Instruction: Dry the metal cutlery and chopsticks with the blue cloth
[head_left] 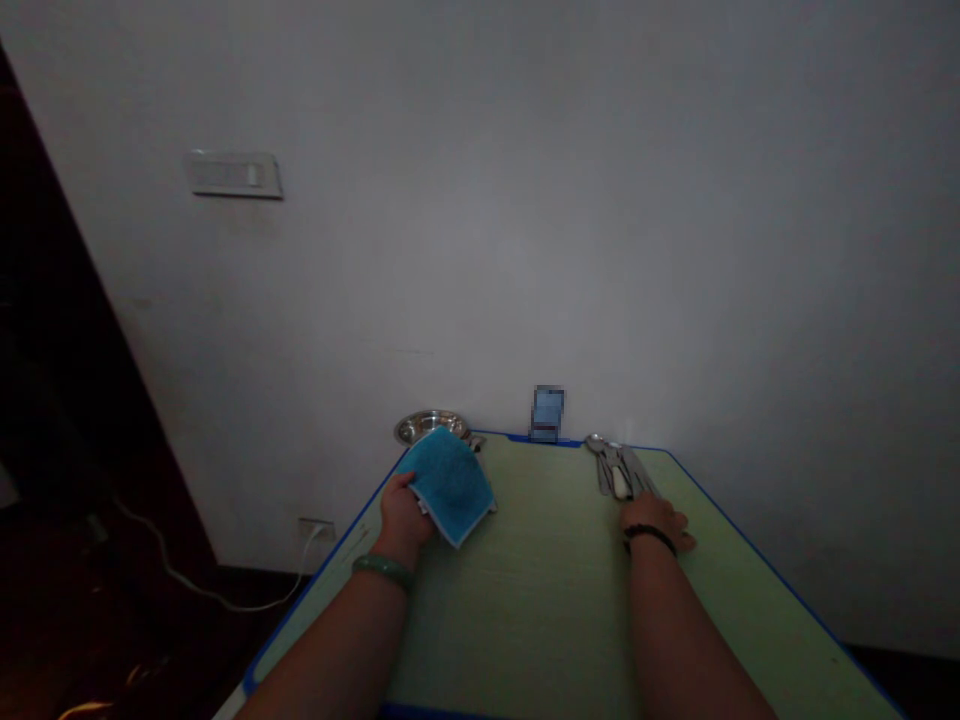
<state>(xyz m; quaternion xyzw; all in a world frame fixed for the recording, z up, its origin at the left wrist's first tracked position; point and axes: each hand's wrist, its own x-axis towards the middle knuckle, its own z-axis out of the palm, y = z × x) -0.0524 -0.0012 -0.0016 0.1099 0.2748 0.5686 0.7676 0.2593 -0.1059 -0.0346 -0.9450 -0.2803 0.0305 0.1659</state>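
Note:
My left hand (405, 518) is closed on the near left edge of a blue cloth (448, 480) with a pale border. The cloth is held over the left side of the table and hides part of what is behind it. On the right, my right hand (655, 518) is at the near end of a group of metal cutlery (616, 468), its outer fingers apart and bent downward. Its front fingers are hidden. A spoon (595, 442) and a piece with a pale handle (620, 484) show in that group.
A shiny metal bowl (431, 427) is at the table's far left corner, with small metal ends (477, 442) beside it. A phone (547, 412) stands at the back edge against the wall. The green table (540, 600) has a blue rim. A white cable (225, 603) hangs at left.

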